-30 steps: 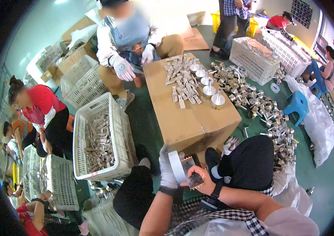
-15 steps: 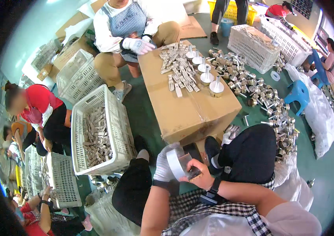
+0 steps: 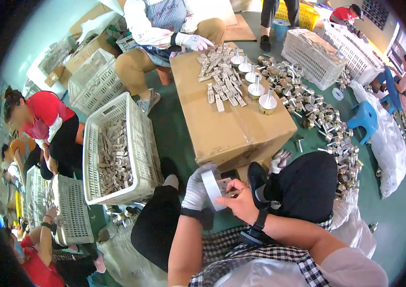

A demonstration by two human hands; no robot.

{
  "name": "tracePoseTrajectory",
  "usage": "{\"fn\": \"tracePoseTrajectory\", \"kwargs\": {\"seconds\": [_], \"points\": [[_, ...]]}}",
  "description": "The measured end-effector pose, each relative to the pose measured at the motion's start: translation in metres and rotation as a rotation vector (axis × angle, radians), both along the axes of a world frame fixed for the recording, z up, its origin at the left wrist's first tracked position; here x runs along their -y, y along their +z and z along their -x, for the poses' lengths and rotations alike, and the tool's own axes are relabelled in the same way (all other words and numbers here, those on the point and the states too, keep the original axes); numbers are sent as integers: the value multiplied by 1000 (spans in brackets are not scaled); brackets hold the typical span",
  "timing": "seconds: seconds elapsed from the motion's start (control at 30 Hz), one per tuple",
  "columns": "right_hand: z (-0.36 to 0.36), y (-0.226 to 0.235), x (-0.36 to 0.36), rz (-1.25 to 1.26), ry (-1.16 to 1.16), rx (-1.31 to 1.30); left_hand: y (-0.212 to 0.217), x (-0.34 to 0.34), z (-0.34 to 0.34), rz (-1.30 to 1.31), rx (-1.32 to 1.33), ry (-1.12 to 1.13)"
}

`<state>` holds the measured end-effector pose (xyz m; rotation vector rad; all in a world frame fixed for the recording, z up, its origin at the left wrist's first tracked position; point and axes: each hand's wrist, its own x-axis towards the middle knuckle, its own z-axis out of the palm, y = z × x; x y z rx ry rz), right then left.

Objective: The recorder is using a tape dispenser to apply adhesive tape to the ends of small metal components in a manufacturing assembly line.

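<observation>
My left hand [image 3: 196, 191], in a white glove, is closed around a round piece with a wide white band [image 3: 212, 190], held in front of the cardboard box. My bare right hand [image 3: 241, 201] is closed close against that piece, its thumb by the white band. Something small, brownish and metallic shows between the right fingers, too hidden to name. On the cardboard box [image 3: 227, 129] lie flat whitish lever-like pieces [image 3: 224, 86] and a row of metal cups with white discs and upright stems [image 3: 267, 102].
A white crate [image 3: 138, 143] of similar flat pieces stands at my left. Loose metal cups [image 3: 320, 115] cover the floor at right, near a blue stool [image 3: 363, 122] and a white sack [image 3: 384, 148]. Across the box sits a person with a gloved hand [image 3: 193, 42]; others work at left.
My right fingers have shifted on the round piece, the thumb now nearer the white band. Across the box, the person's gloved hand has moved right, to the edge of the flat pieces.
</observation>
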<state>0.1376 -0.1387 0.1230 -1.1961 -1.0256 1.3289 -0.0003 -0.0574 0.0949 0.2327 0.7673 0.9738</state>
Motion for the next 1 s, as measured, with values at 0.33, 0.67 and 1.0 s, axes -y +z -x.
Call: {"fn": "tracePoseTrajectory", "kwargs": {"seconds": [0.33, 0.67, 1.0], "points": [[-1, 0, -13, 58, -18, 20, -24, -1, -4, -138, 40, 90], [2, 4, -13, 26, -26, 60, -18, -11, 9, -122, -63, -195], [5, 6, -10, 131, -23, -54, -24, -10, 6, -49, 37, -34]]}}
